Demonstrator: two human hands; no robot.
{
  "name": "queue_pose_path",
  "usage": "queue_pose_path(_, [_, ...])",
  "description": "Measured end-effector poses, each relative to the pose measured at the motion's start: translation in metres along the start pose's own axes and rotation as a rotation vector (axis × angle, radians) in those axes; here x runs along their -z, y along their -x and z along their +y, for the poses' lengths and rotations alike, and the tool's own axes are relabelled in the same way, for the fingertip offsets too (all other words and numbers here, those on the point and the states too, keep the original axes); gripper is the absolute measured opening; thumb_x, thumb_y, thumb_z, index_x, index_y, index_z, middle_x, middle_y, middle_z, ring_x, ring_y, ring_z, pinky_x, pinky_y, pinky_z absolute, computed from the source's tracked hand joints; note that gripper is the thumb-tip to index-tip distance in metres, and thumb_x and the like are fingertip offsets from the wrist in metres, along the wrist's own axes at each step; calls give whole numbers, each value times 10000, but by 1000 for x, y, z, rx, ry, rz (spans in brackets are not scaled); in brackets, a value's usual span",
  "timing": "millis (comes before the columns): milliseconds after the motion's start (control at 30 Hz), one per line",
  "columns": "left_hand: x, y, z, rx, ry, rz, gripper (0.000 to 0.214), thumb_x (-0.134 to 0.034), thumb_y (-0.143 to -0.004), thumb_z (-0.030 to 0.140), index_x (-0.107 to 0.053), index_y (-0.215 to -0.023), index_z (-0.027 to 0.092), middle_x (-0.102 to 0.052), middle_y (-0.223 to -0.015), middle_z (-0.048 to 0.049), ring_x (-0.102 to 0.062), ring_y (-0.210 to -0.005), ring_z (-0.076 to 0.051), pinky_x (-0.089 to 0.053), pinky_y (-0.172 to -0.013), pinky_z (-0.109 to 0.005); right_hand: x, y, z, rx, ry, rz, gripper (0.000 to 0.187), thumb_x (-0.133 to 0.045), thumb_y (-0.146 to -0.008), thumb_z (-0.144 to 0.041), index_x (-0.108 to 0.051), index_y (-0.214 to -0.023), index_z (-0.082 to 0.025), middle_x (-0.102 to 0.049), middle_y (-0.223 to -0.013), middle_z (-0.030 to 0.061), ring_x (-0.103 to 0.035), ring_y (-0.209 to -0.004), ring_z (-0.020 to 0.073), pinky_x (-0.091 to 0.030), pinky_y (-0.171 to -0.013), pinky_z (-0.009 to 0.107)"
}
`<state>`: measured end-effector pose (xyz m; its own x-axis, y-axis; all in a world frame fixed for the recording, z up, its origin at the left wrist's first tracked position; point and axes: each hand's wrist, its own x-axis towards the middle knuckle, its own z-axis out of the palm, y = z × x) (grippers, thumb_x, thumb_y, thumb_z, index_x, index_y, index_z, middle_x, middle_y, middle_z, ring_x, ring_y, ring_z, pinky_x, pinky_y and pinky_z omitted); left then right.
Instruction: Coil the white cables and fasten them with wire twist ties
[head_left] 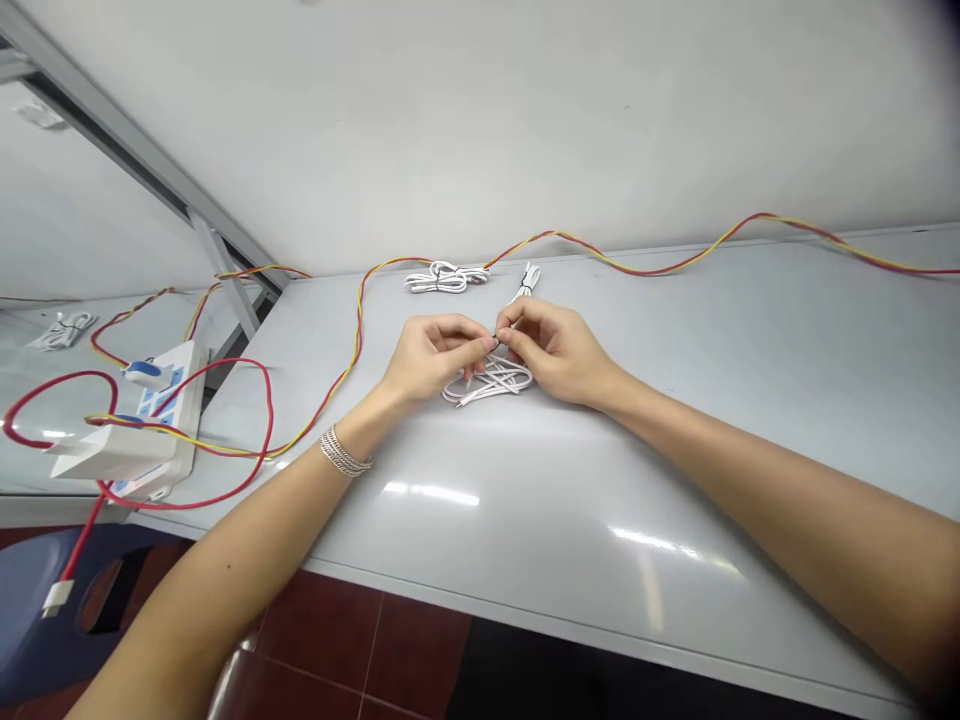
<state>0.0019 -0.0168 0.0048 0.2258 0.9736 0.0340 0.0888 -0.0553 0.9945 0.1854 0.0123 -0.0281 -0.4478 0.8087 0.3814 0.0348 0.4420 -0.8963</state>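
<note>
On a glossy pale-grey table (525, 490) set against a white wall (525, 120) above dark red floor tiles (322, 630), a thin white cable (517, 376) lies in loose, crossing loops by the left hand (433, 358) and right hand (561, 350), both pinching a small dark tie (495, 341).

White cable (501, 378), red-and-yellow wire (551, 233), grey table (540, 480)

Pinching fingers (472, 351) — white cable (498, 383), grey table (540, 500)
</note>
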Motion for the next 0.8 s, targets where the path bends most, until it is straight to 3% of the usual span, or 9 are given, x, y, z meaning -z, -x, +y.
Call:
queue_pose_path(333, [11, -5, -2, 229, 184, -206, 232, -834, -699, 293, -725, -792, 110, -615, -635, -27, -576, -566, -113, -464, -503, -245, 0, 2, -5, 100, 107, -5, 91, -549, -913, -232, -560, -830, -197, -588, -808, 20, -484, -645, 132, -395, -607, 285])
queue_pose_path(500, [14, -6, -4, 261, 202, -222, 202, -826, -714, 280, -732, -782, 114, -616, -641, -28, -562, -554, -98, -447, -503, -234, -1, 2, -6, 113, 115, -5, 95, -532, -920, -214, -560, -830, -201, -593, -831, 32, -511, -701, 146, -407, -628, 287])
queue_pose_path(667, [10, -4, -1, 215, 150, -186, 218, -832, -698, 295, -721, -758, 117, -610, -623, -25, -552, -537, -107, -456, -500, -248, -1, 2, -4, 117, 114, -2, 79, -539, -913, -202, -562, -838, -195, -583, -816, 21, -494, -661, 132, -396, -616, 283])
queue_pose_path(800, [2, 0, 2, -2, -116, -5, 223, -808, -713, 303, -694, -737, 113, -621, -641, -32, -547, -525, -104, -471, -499, -249, 0, 2, -3, 53, 123, 5, 52, -559, -900, -209, -553, -851, -193, -575, -793, 11, -465, -606, 118, -376, -586, 279])
